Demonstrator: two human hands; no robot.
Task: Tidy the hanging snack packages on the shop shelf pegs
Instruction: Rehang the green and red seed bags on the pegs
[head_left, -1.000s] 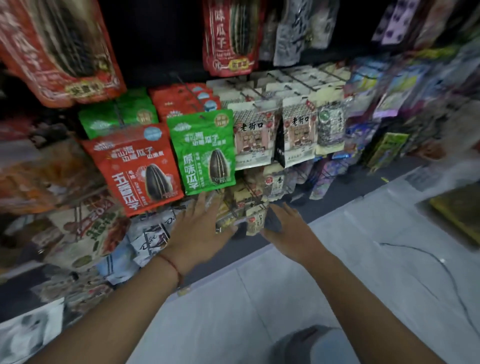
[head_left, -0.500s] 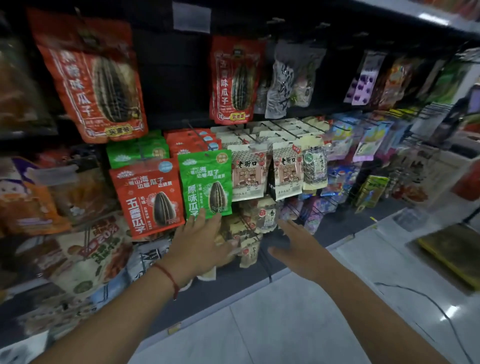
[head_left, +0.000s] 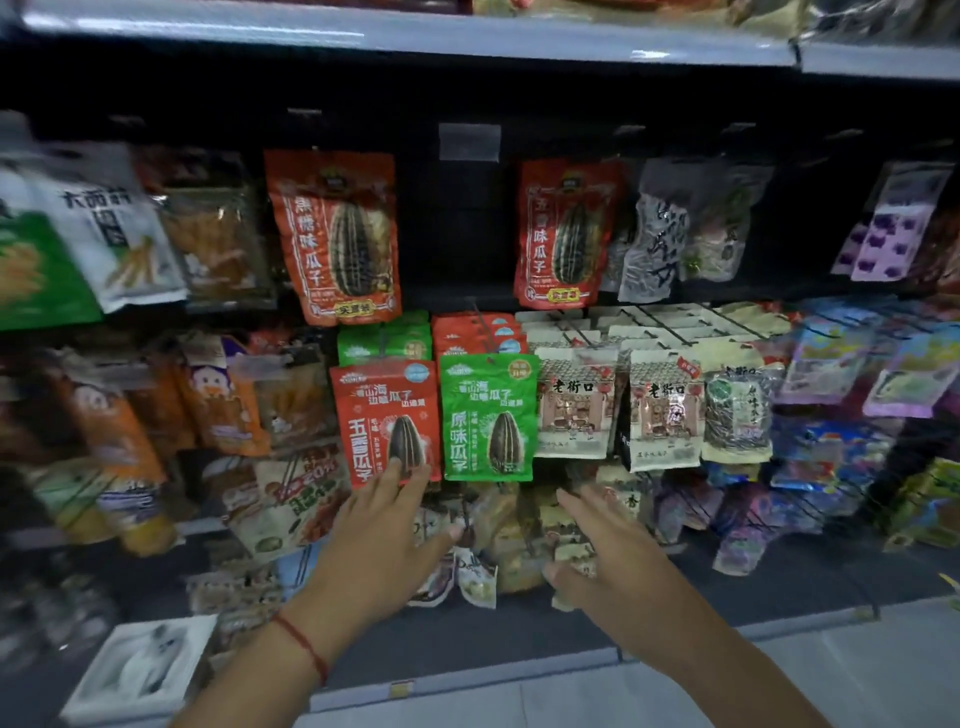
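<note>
Snack packages hang in rows on the dark shelf wall. A red sunflower-seed pack and a green one hang side by side in the middle row, with beige packs to their right. My left hand is spread open, its fingertips over the bottom edge of the red pack. My right hand is open too, fingers straight, in front of the small packs hanging on the lowest row. Neither hand holds anything.
Two large red seed bags hang on the upper row under a grey shelf edge. Orange and white snack bags fill the left, purple and blue packs the right. A white box sits at the bottom left, above the tiled floor.
The view has tilted upward, revealing the upper row and shelf edge. My left hand has risen to the red pack's bottom edge; my right hand has spread nearer the lowest packs.
</note>
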